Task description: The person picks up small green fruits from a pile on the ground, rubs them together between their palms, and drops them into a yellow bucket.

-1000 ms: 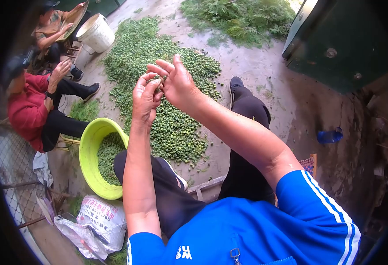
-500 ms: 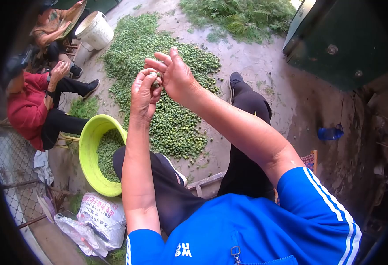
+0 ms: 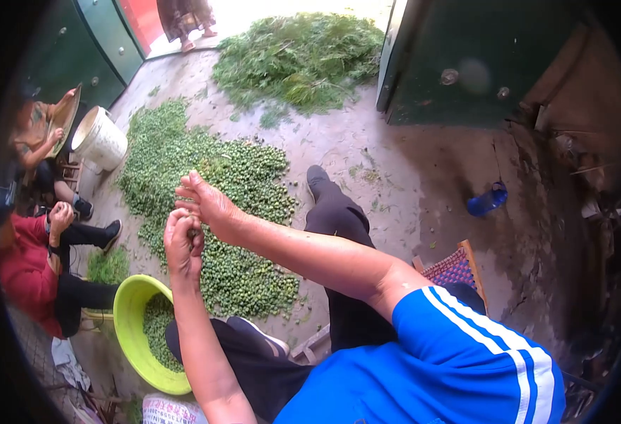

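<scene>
Shifted down and left with the head view since half a second ago, the left hand (image 3: 185, 244) curls its grip, whether pinching a fruit I cannot tell, beside the right hand (image 3: 215, 208), fingers loosely extended, the green fruit pile (image 3: 233, 166) lying beneath both.

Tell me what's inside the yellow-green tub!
Inside the yellow-green tub are lots of small green pieces. They cover the bottom, so whatever lies underneath can't be seen. The person's left knee hides some too.
</scene>
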`<state>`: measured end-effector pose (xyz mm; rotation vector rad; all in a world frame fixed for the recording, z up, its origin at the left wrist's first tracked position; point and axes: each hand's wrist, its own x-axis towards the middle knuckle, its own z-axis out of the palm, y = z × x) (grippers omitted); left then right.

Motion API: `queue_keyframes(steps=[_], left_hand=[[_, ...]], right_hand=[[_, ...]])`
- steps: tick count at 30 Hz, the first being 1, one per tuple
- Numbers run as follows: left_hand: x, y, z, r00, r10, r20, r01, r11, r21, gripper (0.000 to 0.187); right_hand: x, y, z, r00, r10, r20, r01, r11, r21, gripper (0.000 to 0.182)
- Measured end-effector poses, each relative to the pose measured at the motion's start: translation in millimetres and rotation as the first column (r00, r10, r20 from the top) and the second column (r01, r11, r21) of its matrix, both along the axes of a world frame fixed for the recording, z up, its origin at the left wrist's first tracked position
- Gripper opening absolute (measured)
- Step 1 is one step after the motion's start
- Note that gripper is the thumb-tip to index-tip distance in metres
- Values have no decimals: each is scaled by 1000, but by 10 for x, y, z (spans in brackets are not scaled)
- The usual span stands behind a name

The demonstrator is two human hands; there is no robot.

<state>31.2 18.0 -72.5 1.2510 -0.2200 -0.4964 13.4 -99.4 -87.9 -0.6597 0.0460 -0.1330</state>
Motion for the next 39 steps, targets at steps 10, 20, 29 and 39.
queue_keyframes(steps=[10,20,29,39], left_hand=[[209,435,166,941,-296,-163,116,736,-667,16],[682,2693,7,956,-56,-287,-121,818,-562,15],[647,4238,-285,250,805,-538,-816,474,330,63],[1123,1975,-452,954,283,-97,-203,851,484,43]], right_hand=[[-16,-654,122,956,-258,-138,260,966,0,36],[-85,-879,274,976,-210,-60,204,975,-93,23],[-27,-1116,14,1000,-1,-19,1,1000,8,43],[-251,-1182,157,997,59,-46,-63,995,-75,39]])
